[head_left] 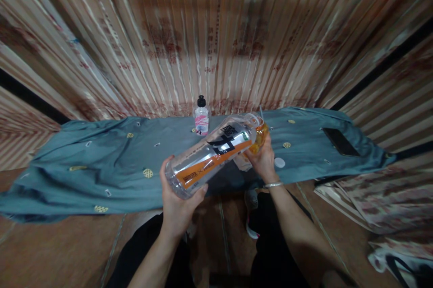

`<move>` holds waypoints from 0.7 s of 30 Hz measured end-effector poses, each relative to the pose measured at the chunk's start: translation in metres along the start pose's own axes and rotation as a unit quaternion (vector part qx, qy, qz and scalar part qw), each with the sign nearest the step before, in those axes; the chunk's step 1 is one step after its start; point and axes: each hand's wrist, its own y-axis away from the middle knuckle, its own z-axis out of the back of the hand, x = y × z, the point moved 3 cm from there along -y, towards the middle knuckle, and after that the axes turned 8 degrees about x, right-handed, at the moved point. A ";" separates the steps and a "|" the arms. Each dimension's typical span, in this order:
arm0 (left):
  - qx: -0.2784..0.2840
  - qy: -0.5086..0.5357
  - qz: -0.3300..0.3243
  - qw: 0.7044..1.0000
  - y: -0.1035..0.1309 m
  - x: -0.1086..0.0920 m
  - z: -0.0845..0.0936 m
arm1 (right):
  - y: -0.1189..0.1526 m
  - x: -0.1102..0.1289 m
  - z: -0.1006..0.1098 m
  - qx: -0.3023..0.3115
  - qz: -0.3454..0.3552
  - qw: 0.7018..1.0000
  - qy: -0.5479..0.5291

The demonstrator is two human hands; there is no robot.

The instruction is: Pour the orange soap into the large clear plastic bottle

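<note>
My left hand [181,204] is wrapped round the base of a large clear plastic bottle [209,155] with an orange and silver label. The bottle is tilted, its neck pointing up and to the right. At that end my right hand [262,159] grips a small amber see-through container [260,137], which is partly hidden by the bottle's neck and my fingers. A thin pale stick [261,111] rises beside it. Whether the two vessels touch, I cannot tell. Under my right hand lies a pale crumpled piece [242,162], and to its right a white round cap [279,162].
A clear bottle with a black top and pink label [202,118] stands at the back of the teal cloth-covered table [111,157]. A dark phone [340,141] lies at the right. Striped curtains [189,44] hang behind and at both sides. A bag [402,263] sits at lower right.
</note>
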 end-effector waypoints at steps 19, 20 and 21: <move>-0.021 -0.004 -0.006 1.000 0.000 -0.001 0.000 | 0.000 0.000 -0.001 -0.001 0.006 1.000 -0.009; -0.027 -0.004 -0.011 1.000 0.001 -0.001 -0.001 | 0.001 0.000 -0.001 -0.001 0.006 1.000 -0.008; -0.036 -0.004 -0.016 0.999 0.001 -0.002 -0.002 | 0.001 0.000 -0.001 -0.003 0.006 1.000 -0.007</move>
